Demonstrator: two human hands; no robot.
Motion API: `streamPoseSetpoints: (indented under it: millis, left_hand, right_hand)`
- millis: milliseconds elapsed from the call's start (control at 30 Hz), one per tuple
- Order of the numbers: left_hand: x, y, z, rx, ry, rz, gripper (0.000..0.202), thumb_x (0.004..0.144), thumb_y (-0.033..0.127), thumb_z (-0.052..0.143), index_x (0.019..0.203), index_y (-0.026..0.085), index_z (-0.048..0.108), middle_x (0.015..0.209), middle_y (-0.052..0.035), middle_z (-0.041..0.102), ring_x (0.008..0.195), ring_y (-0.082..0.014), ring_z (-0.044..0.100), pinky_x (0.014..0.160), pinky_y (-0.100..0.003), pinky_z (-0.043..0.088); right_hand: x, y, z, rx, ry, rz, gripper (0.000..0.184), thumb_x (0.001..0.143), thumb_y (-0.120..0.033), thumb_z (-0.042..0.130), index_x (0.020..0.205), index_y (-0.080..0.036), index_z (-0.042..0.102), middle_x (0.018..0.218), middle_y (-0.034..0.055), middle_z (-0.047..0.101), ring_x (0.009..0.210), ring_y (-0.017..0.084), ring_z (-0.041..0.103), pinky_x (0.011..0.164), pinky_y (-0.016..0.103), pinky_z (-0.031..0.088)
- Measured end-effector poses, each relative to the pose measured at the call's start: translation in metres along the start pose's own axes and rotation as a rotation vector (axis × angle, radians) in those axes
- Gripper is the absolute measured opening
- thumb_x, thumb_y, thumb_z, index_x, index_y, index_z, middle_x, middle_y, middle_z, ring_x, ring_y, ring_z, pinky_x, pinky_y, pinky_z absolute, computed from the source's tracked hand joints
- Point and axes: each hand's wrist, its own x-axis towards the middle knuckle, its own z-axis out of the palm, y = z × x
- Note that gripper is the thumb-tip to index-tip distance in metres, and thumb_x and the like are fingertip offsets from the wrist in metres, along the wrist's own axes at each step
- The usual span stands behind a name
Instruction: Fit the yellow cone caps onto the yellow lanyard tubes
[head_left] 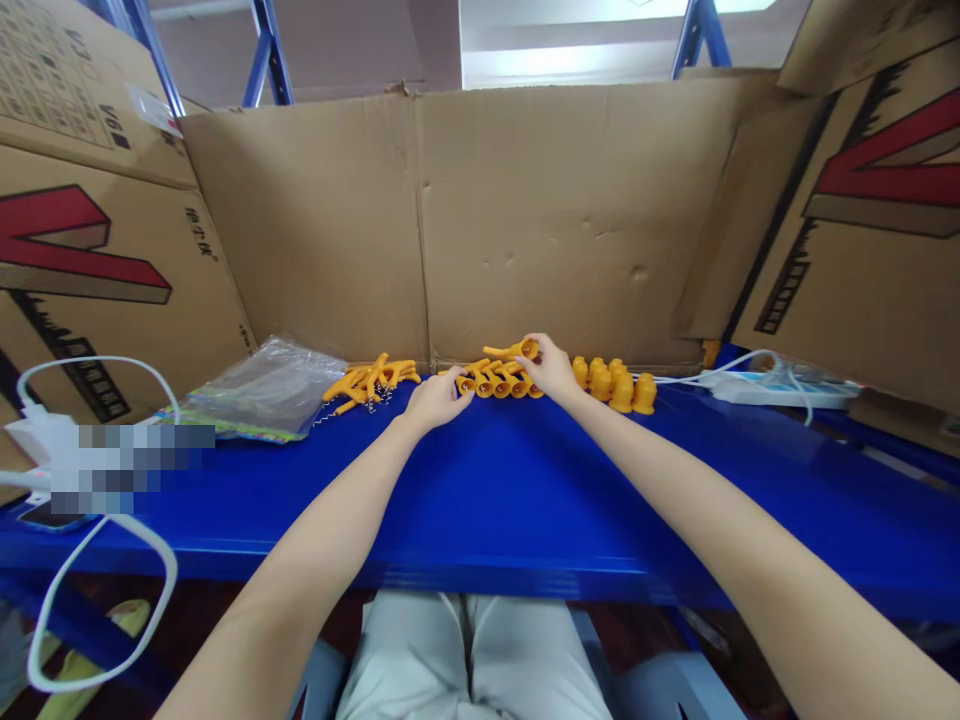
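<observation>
My right hand (553, 368) pinches a yellow horn-shaped plastic piece (511, 350) by its flared cup, its thin stem pointing left. Beneath it, several more horn-shaped pieces (500, 386) stand in a row on the blue shelf, their round openings facing me. My left hand (439, 399) is at the row's left end, thumb and index finger closed about the leftmost horn-shaped piece (466, 385). Left of that hand lies a heap of yellow branching handles with metal corkscrew tips (369, 382). Several yellow bell-shaped cups (621, 388) stand upright to the right of my right hand.
A clear plastic bag (274, 385) lies left on the blue shelf (495, 490). A cardboard sheet (562, 220) forms the back wall. Large cartons (82, 250) flank both sides. A white power strip (776, 388) lies right, and white cables (161, 560) loop at the left front.
</observation>
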Motion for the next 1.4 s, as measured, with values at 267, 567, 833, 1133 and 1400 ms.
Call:
streamPoseSetpoints:
  millis: [267, 567, 833, 1133, 1400]
  left_hand:
    - [0.002, -0.001, 0.002, 0.007, -0.007, 0.02, 0.034, 0.085, 0.035, 0.055, 0.115, 0.02, 0.059, 0.079, -0.0027, 0.071, 0.077, -0.0203, 0.066, 0.066, -0.028, 0.044]
    - [0.003, -0.003, 0.004, -0.009, -0.02, 0.046, 0.031, 0.084, 0.032, 0.055, 0.111, 0.021, 0.062, 0.076, -0.0018, 0.07, 0.072, -0.0182, 0.065, 0.064, -0.027, 0.043]
    - [0.005, -0.007, 0.007, -0.007, -0.017, 0.063, 0.03, 0.084, 0.032, 0.055, 0.11, 0.022, 0.064, 0.078, -0.0022, 0.071, 0.075, -0.018, 0.066, 0.066, -0.027, 0.045]
    - [0.006, -0.007, 0.008, 0.008, -0.033, 0.083, 0.025, 0.084, 0.031, 0.053, 0.1, 0.02, 0.07, 0.078, -0.0036, 0.071, 0.072, -0.0181, 0.064, 0.068, -0.028, 0.047]
    - [0.006, -0.006, 0.008, -0.002, -0.043, 0.087, 0.027, 0.083, 0.03, 0.054, 0.102, 0.02, 0.07, 0.081, -0.0047, 0.071, 0.074, -0.0185, 0.065, 0.07, -0.029, 0.048]
  right_hand:
    - [-0.017, 0.014, -0.001, -0.697, -0.202, -0.216, 0.036, 0.091, -0.015, 0.042, 0.125, -0.016, 0.053, 0.121, 0.0166, 0.064, 0.109, 0.028, 0.059, 0.096, 0.04, 0.036]
    - [-0.014, 0.02, -0.012, -0.673, -0.379, -0.227, 0.061, 0.091, -0.038, 0.052, 0.147, -0.021, 0.035, 0.151, 0.0148, 0.039, 0.14, 0.032, 0.034, 0.111, 0.063, 0.016]
    - [0.031, 0.036, -0.045, -0.635, -0.252, 0.011, 0.043, 0.091, -0.026, 0.045, 0.132, -0.021, 0.057, 0.139, 0.0129, 0.055, 0.127, 0.029, 0.051, 0.106, 0.05, 0.035]
    - [0.036, 0.075, -0.046, -0.655, -0.228, 0.195, 0.048, 0.086, -0.018, 0.05, 0.134, -0.021, 0.055, 0.129, 0.0139, 0.062, 0.118, 0.029, 0.059, 0.097, 0.048, 0.044]
    - [0.028, 0.068, -0.031, -0.815, -0.325, 0.113, 0.046, 0.088, -0.013, 0.047, 0.133, -0.02, 0.054, 0.137, 0.0152, 0.055, 0.126, 0.031, 0.049, 0.103, 0.057, 0.035]
